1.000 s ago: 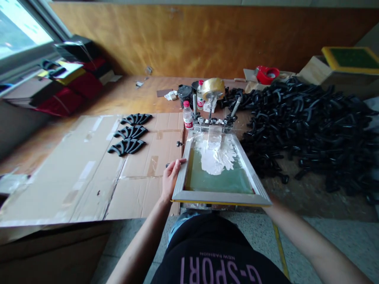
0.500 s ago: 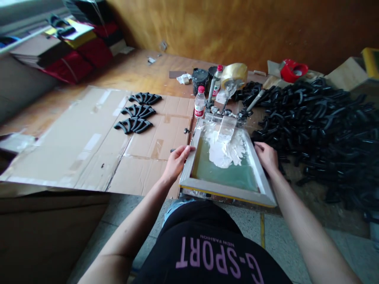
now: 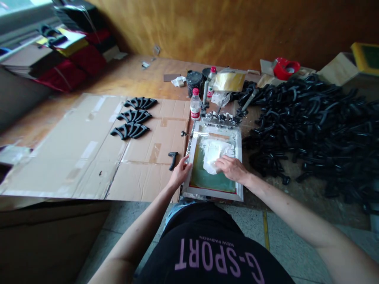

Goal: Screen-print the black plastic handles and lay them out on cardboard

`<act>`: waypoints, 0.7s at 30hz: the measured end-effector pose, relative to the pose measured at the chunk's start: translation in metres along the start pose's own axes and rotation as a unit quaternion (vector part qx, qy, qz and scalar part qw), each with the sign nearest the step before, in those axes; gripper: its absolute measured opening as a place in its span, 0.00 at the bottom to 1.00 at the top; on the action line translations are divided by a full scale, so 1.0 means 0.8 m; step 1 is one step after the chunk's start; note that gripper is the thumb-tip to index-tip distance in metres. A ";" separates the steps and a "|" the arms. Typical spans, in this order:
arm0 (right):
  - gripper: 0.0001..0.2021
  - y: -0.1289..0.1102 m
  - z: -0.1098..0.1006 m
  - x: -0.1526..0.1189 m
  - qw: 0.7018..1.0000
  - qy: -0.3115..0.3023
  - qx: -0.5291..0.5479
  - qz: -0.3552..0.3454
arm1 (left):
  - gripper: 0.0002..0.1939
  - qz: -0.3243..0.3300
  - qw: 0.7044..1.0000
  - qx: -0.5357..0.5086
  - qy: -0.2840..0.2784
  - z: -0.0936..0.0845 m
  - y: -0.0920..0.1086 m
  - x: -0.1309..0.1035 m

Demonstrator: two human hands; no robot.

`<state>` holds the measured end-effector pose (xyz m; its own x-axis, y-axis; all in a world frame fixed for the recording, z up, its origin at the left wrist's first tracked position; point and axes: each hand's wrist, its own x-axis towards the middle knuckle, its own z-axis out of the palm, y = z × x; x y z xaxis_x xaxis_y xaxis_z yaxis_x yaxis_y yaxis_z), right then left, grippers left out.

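A screen printing frame point(image 3: 240, 179) lies low at the table's front edge, its green mesh bearing a patch of thick white ink point(image 3: 226, 148). My left hand point(image 3: 181, 172) is closed on the frame's left rail. My right hand point(image 3: 232, 169) is over the mesh, fingers pinched on what looks like an ink-covered scraper point(image 3: 211, 159); its outline merges with the ink. A single black curved handle point(image 3: 173, 159) is on the cardboard just left of my left hand. Clamps point(image 3: 237, 118) hold the frame's far end.
Cardboard point(image 3: 74, 157) covers the table's left, with three rows of black handles point(image 3: 130, 131). A big heap of black handles point(image 3: 310, 118) fills the right. Behind the frame stand bottles point(image 3: 195, 104), a dark tub point(image 3: 194, 83) and a tape roll point(image 3: 229, 81). A red tape dispenser point(image 3: 286, 69) sits farther back.
The frame has come down from its tilted position. My right hand has left its right rail and moved in over the ink. The black handle beside my left hand now shows whole.
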<state>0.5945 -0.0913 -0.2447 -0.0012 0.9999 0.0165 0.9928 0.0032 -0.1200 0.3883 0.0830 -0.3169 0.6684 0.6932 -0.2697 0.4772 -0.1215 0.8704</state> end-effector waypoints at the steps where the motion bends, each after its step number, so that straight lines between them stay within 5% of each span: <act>1: 0.10 0.001 -0.003 -0.007 0.999 -0.009 0.011 -0.032 | 0.28 0.000 1.000 -0.001 0.002 0.000 -0.002 0.000; 3: 0.09 0.004 -0.007 -0.011 0.998 -0.011 0.036 -0.044 | 0.28 -0.001 1.000 -0.006 0.006 0.001 -0.004 0.001; 7: 0.10 -0.002 0.002 -0.008 0.997 0.050 0.022 0.045 | 0.30 -0.002 0.999 -0.041 0.004 0.000 -0.001 0.000; 13: 0.09 -0.018 0.004 -0.008 0.993 0.048 0.099 0.031 | 0.32 -0.004 0.997 -0.082 -0.009 -0.003 0.013 -0.006; 15: 0.09 -0.004 -0.015 0.012 0.986 0.079 0.119 0.084 | 0.33 -0.002 0.995 -0.100 -0.016 -0.009 0.025 -0.010; 18: 0.23 0.042 -0.054 0.042 0.968 0.145 0.105 0.177 | 0.35 0.003 0.991 -0.129 -0.043 -0.026 0.060 -0.019; 21: 0.25 0.104 -0.082 0.032 0.925 0.232 0.079 0.290 | 0.27 0.039 0.988 -0.149 -0.025 -0.047 0.113 -0.024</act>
<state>0.6852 -0.0663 -0.1895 0.6151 0.7188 0.3240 0.7797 -0.4932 -0.3858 0.3974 0.0854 -0.2176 0.7277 0.6528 -0.2104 0.2383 0.0469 0.9701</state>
